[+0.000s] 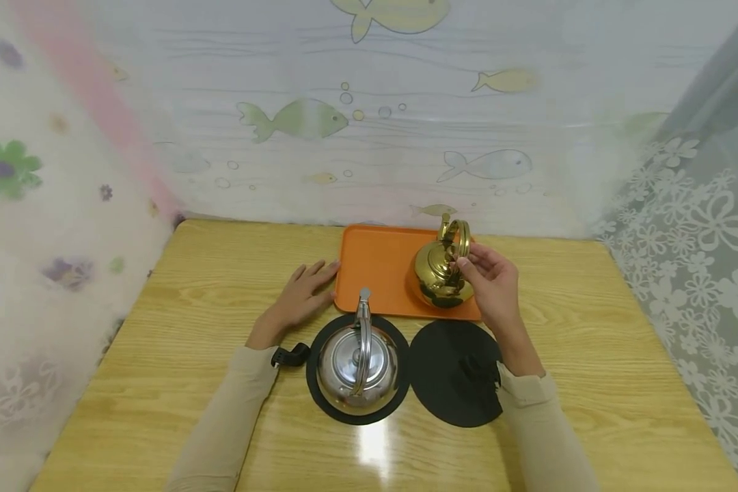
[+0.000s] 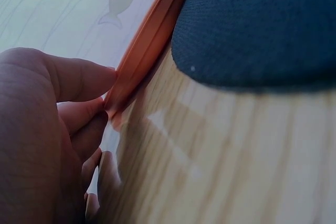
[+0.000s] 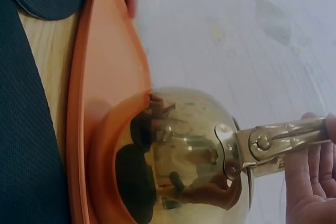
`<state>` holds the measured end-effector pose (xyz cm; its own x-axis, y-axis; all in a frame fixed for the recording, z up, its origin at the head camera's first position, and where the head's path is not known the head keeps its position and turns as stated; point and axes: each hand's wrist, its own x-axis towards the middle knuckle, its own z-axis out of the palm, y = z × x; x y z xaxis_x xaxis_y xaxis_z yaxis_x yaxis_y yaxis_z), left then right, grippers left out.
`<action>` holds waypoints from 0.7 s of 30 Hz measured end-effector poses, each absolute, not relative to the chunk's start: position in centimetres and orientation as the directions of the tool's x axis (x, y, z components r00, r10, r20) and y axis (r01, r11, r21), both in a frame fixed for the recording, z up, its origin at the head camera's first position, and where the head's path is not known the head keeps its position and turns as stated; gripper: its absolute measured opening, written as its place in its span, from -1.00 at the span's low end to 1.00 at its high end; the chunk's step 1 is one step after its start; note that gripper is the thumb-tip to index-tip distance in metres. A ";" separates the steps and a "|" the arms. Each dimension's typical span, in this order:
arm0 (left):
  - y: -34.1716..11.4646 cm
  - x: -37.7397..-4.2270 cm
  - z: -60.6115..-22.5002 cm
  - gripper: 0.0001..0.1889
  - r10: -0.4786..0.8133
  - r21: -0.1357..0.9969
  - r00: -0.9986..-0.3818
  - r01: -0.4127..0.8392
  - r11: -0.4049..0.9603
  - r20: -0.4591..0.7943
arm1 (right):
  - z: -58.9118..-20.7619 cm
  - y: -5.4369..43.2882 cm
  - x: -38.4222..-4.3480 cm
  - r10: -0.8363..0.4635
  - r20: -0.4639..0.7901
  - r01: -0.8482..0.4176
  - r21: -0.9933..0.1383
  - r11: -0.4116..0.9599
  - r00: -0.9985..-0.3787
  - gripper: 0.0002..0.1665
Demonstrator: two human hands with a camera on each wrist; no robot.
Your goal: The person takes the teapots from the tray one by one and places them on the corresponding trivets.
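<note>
A gold kettle (image 1: 436, 277) stands upright on the right part of an orange tray (image 1: 372, 270). My right hand (image 1: 495, 280) grips the kettle's raised handle, thumb on the near side. In the right wrist view, fingers (image 3: 304, 177) pass under that handle (image 3: 294, 135), and the kettle's shiny body mirrors the surroundings. My left hand (image 1: 301, 297) lies on the table with fingers extended, touching the tray's left edge. The left wrist view has the thumb and fingertips against the tray's rim (image 2: 139, 59).
Nearer the body, a silver kettle (image 1: 344, 369) sits on a round black mat (image 1: 317, 389), its spout pointing at the tray. A second round black mat (image 1: 443, 369) lies beside it under my right wrist. Printed curtains (image 1: 270, 178) border the wooden table (image 1: 221, 273).
</note>
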<state>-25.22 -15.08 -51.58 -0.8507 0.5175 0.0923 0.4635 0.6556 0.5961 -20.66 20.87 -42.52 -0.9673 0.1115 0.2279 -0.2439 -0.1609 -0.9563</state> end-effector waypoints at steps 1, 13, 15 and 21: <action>-15.1 -25.2 -51.6 -0.33 0.517 0.594 -0.851 0.463 0.658 0.091 | -42.5 20.9 -20.7 0.107 0.231 -0.246 -0.955 -0.163 -0.967 -0.65; -14.9 -25.5 -51.7 -0.33 0.523 0.592 -0.846 0.473 0.653 0.099 | -42.9 21.1 -20.9 0.116 0.243 -0.261 -0.948 -0.183 -0.963 -0.62; -15.0 -25.4 -51.7 -0.34 0.520 0.598 -0.848 0.468 0.651 0.098 | -42.9 21.1 -20.9 0.107 0.244 -0.261 -0.945 -0.197 -0.964 -0.65; -15.2 -25.4 -51.9 -0.33 0.519 0.604 -0.849 0.465 0.648 0.096 | -42.9 20.8 -20.7 0.107 0.232 -0.250 -0.946 -0.208 -0.967 -0.73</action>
